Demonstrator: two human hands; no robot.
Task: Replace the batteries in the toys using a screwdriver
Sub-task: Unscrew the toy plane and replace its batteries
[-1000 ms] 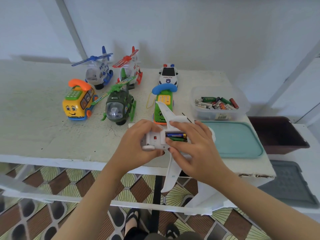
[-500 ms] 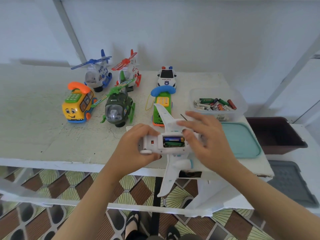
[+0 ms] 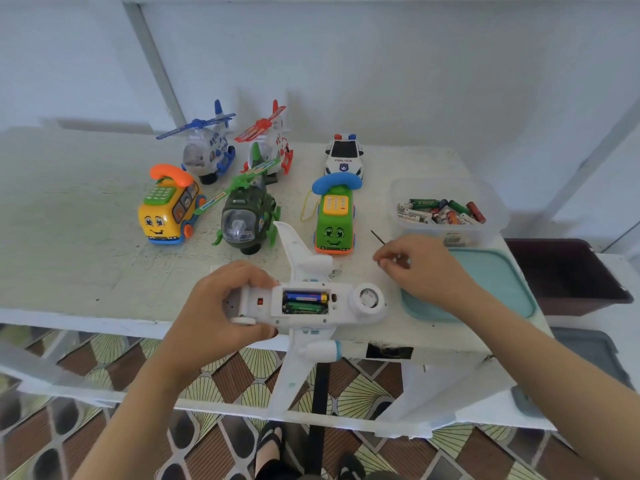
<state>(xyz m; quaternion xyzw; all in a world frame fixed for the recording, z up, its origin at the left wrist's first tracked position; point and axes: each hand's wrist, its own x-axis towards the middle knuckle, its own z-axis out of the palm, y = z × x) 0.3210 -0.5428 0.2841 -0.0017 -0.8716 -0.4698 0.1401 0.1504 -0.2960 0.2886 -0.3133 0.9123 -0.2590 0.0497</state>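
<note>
A white toy plane (image 3: 346, 306) lies belly-up at the table's front edge, one wing hanging past the edge. Its battery bay (image 3: 305, 302) is uncovered and holds a blue battery above a green one. My left hand (image 3: 221, 306) grips the plane's left end. My right hand (image 3: 419, 263) is off the plane, to its upper right, with fingers curled round the handle of a thin screwdriver (image 3: 378, 237) whose dark shaft pokes out past my thumb. The handle itself is mostly hidden.
Behind the plane stand a green phone car (image 3: 334, 220), a dark green helicopter (image 3: 247, 220), a yellow phone bus (image 3: 169, 209), two more helicopters and a police car (image 3: 344, 155). A clear tub of batteries (image 3: 446, 213) and its teal lid (image 3: 498, 282) sit right.
My right hand left the battery bay and moved up and right to the screwdriver. The plane turned level along the table edge in my left hand.
</note>
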